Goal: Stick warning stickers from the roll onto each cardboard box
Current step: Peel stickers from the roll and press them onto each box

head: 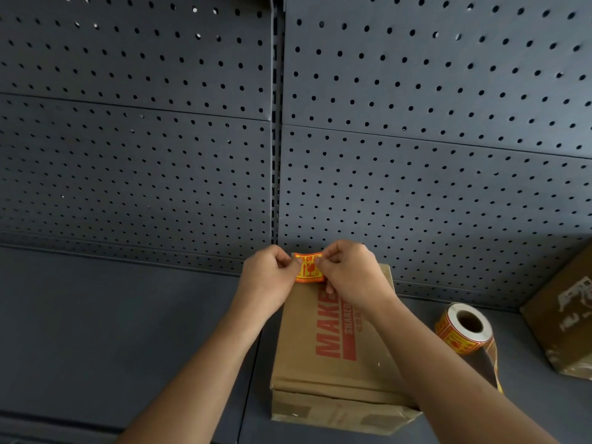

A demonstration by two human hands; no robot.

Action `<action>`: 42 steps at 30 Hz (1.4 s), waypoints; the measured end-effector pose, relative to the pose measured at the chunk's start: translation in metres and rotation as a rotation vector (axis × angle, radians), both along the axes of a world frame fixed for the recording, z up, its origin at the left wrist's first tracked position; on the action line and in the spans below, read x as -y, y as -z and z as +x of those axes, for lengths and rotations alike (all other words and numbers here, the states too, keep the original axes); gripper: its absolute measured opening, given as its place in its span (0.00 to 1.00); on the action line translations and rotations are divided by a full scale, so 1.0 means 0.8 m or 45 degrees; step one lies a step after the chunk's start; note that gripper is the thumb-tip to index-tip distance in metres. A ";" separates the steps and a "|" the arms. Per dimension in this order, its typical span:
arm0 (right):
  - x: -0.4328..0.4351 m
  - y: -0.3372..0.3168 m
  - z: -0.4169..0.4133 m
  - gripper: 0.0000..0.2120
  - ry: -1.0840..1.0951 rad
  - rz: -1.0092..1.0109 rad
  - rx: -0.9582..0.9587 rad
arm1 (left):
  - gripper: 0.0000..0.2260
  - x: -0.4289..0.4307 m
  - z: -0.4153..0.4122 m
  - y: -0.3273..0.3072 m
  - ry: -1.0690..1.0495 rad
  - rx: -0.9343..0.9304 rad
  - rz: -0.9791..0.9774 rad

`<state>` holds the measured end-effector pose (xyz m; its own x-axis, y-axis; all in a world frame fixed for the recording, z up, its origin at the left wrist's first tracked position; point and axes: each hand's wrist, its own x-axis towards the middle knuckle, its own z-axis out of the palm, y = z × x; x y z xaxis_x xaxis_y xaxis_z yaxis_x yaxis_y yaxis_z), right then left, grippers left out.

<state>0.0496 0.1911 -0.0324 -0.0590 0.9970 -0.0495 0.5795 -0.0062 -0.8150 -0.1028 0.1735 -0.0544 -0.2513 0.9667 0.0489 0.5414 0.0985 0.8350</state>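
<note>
Sticker: an orange and red warning sticker [308, 267], face up, stretched between both hands over the twelve o'clock end of the box top. Whether it touches the cardboard cannot be told.
Left hand: the left hand [267, 277] has its thumb and fingers [286, 263] curled and pinches the sticker's nine o'clock edge.
Right hand: the right hand [349, 274] is curled the same way and pinches the three o'clock edge near the top corner.
Box: a brown cardboard box [333, 347] lies flat on the shelf, with red lettering running from six towards twelve o'clock. The sticker sits just beyond the lettering.
Step in hand: probably placing the sticker on this box.
Doing it well: keep the sticker taut and square to the box edges. Lay one edge down first, then smooth across to the other so no crease or bubble forms. Stay clear of the printed lettering.
Roll: the sticker roll [463, 328] lies near the box at three o'clock, with a loose strip of liner trailing towards five o'clock.
Second box: another cardboard box [563, 325] stands further out at three o'clock, with no sticker visible on it.
Surroundings: a dark grey shelf [128, 331] backed by grey pegboard [160, 155].
</note>
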 end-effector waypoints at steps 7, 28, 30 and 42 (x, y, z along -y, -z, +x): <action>-0.005 0.003 -0.002 0.03 0.006 0.019 0.072 | 0.09 -0.008 0.001 0.002 0.022 -0.108 0.023; -0.005 0.001 -0.011 0.02 0.026 0.040 0.172 | 0.12 -0.014 0.006 0.016 -0.038 -0.255 0.058; -0.004 0.001 -0.011 0.02 0.023 0.055 0.195 | 0.12 -0.013 0.008 0.019 -0.054 -0.254 0.057; 0.013 0.009 0.002 0.19 0.072 0.355 0.765 | 0.16 0.001 0.008 0.024 0.039 0.239 -0.132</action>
<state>0.0508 0.1805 -0.0398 -0.0491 0.9780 0.2030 0.9385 0.1147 -0.3257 -0.0965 0.1728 -0.0732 -0.2175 0.9714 -0.0958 0.3815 0.1750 0.9076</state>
